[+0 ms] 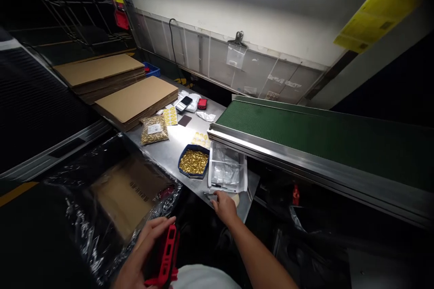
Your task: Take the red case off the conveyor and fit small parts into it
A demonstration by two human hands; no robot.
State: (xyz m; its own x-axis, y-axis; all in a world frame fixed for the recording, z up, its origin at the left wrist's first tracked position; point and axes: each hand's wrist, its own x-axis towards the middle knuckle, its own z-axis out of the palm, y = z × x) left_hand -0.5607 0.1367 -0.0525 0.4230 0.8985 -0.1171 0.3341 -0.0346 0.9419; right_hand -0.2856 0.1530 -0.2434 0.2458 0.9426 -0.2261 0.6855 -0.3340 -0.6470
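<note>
At the bottom of the view, my left hand is closed around a red-framed, black-bodied object with slots along its side; its exact kind is unclear. My right hand reaches to the table's front edge, by the near rim of a white tray. Its thumb and forefinger are slightly apart, and I see nothing held between them. Inside the tray lie clear plastic bags and a pen. Left of it stands a dark blue bin of small gold-coloured pieces.
A filled bag of gold pieces, sticker sheets, a phone-like device and a red box lie farther back. Cardboard stacks stand left. A green conveyor runs right. A plastic-lined carton sits below.
</note>
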